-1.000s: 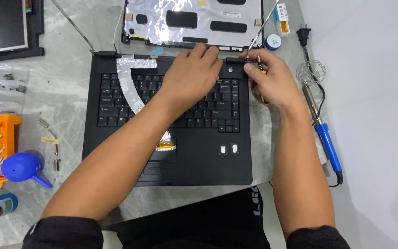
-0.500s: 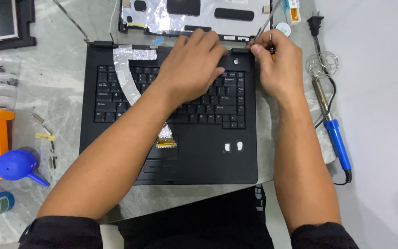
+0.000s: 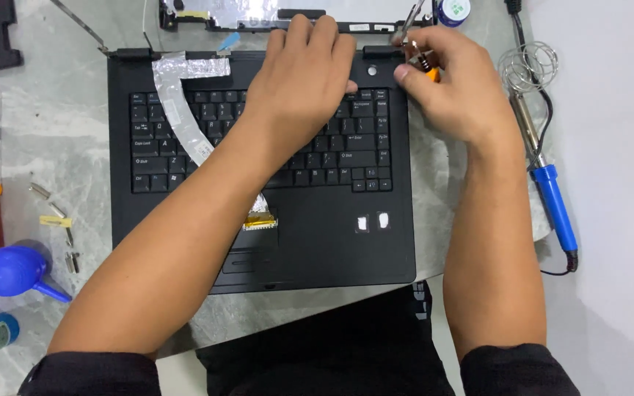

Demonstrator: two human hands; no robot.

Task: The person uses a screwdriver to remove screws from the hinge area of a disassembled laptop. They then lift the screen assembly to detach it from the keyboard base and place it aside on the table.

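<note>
**Laptop teardown: partway, hinge end in hand**

Laptop (image 3: 258, 220) at frame centre on the surface, screen lid (image 3: 288, 16) already off, ribbon cable (image 3: 185, 125) loose across keys. Left hand (image 3: 306, 92) flat on keyboard top, grip apart. Right hand (image 3: 456, 88) clamped on screwdriver (image 3: 421, 60) at upper-right hinge. Keyboard and base still assembled.

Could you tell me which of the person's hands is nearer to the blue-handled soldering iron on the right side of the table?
The right. The right hand, gripping a small orange-handled tool, is just left of the soldering iron; the left hand rests on the laptop's keyboard, farther left.
</note>
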